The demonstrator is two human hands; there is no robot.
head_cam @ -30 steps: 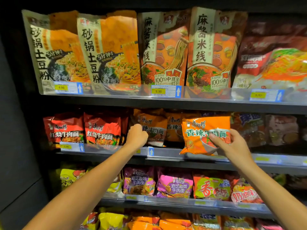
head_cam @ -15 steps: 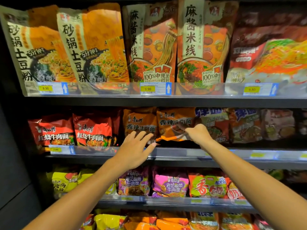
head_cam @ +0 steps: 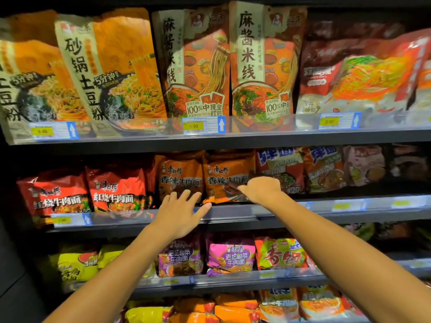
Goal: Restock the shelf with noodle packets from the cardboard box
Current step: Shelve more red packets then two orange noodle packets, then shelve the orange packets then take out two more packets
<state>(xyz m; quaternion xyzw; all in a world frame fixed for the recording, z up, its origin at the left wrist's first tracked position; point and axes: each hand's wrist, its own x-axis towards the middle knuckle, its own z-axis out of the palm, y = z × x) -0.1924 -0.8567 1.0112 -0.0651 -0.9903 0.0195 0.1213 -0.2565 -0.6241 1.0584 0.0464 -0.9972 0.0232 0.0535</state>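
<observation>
Two orange noodle packets stand side by side on the middle shelf (head_cam: 279, 212). My right hand (head_cam: 262, 190) holds the right orange packet (head_cam: 224, 180) at its right edge, with the thumb across its front and the fingers hidden behind it. With straight, spread fingers, my left hand (head_cam: 180, 212) touches the lower front of the left orange packet (head_cam: 179, 177). The cardboard box is out of view.
Red noodle packets (head_cam: 116, 190) fill the middle shelf to the left, mixed packets (head_cam: 324, 169) to the right. Tall noodle bags (head_cam: 198, 64) line the top shelf. Purple, yellow and green packets (head_cam: 231, 255) sit on the lower shelves. A dark wall borders the left side.
My right hand carried the orange packet from in front of the shelf into the row beside the other orange one. My left hand opened from a fist and spread against the left packet.
</observation>
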